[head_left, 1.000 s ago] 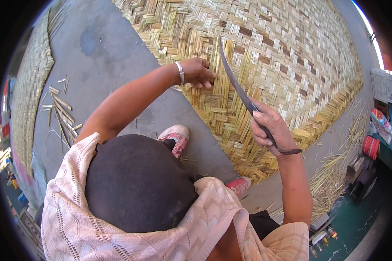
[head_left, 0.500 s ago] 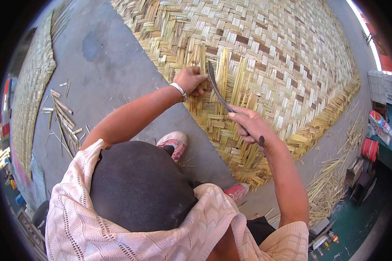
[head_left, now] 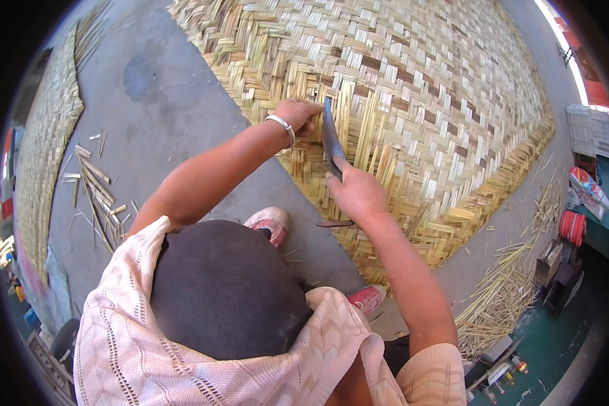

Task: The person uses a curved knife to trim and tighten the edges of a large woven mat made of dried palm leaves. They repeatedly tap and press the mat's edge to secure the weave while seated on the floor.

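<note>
Your right hand (head_left: 356,194) is closed round the handle of a dark curved metal blade (head_left: 331,139), its tip on the large pale woven bamboo-strip mat (head_left: 446,88) spread on grey concrete floor (head_left: 176,115). Your left hand (head_left: 296,116), fingers curled, presses the mat's strips just beside the blade.

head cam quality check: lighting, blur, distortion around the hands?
Head view: hard daylight, woven mat bright but readable; overexposed strip at upper right rim. Strong fisheye: mat edges bow, black vignette in the corners. Left hand, right hand and knife blade sharp, no visible motion blur. Person's head and shoulders block the lower centre.
</note>
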`<state>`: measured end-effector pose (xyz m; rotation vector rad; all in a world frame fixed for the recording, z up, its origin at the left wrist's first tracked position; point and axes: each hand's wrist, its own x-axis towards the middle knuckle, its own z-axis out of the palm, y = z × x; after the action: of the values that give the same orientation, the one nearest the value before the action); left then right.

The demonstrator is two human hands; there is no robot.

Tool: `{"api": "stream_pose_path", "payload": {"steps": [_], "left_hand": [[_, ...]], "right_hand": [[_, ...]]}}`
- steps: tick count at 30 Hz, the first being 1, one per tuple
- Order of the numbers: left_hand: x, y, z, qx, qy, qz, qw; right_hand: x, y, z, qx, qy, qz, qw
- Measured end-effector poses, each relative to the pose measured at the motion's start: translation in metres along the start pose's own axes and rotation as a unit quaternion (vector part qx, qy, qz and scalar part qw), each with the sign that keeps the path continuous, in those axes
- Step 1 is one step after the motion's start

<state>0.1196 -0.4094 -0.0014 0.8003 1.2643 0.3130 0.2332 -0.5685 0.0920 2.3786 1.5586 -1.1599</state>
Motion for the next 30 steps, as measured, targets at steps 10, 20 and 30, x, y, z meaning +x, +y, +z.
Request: {"api": "stream_pose_path", "payload": {"steps": [10,20,30], "left_hand": [[0.017,0.01,0.014,0.064,0.057,-0.052,0.995],[-0.002,0.009,-0.006,0.509,0.036,0.174,0.842],[0.005,-0.003,-0.004,0.479,0.073,0.248,0.839]], "right_hand": [[0.011,-0.006,0.008,-0.029,0.031,-0.012,0.999],[0.004,-0.009,0.001,-0.059,0.02,-0.014,0.998],[-0.102,0.066,-0.038,0.041,-0.074,-0.074,0.994]]}}
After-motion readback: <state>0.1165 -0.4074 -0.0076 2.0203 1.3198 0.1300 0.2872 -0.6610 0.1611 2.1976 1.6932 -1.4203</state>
